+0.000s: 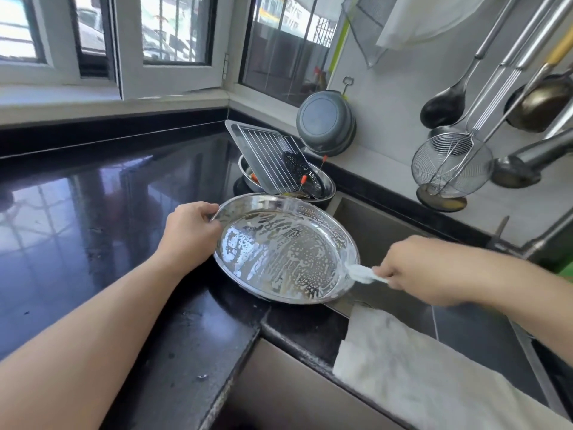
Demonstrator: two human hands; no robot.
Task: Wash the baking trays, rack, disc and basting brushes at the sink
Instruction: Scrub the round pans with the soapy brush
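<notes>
The person is scrubbing a round shiny tray point(285, 249). It sits partly on the black counter point(93, 212) and partly over the near left corner of the sink point(387, 231). The inside of the tray is covered in white soap bubbles.

The left hand point(189, 228) holds the far left rim of the tray. Its fingers are curled round the edge, so the tray stays put. The right hand point(409, 271) pinches a soapy white cloth point(361, 272) in its curled fingers. The cloth is touching the right rim of the tray.

To do this step well, the person should keep a firm hold with the left hand, because a soapy tray is slippery and could slide into the sink. The cloth should go all the way round the rim, where dirt likes to hide. It should also rub the middle, where the bubbles look thin. Turning the tray a little at a time would help reach every part.

Farther back, a flat square tray point(245, 135) leans in a metal bowl point(328, 187). A wire rack point(273, 156) and a black disc with holes point(300, 169) rest on it. These probably still need washing. A white towel point(418, 367) hangs over the near edge of the sink. Ladles and a wire strainer point(449, 162) hang on the right wall.
</notes>
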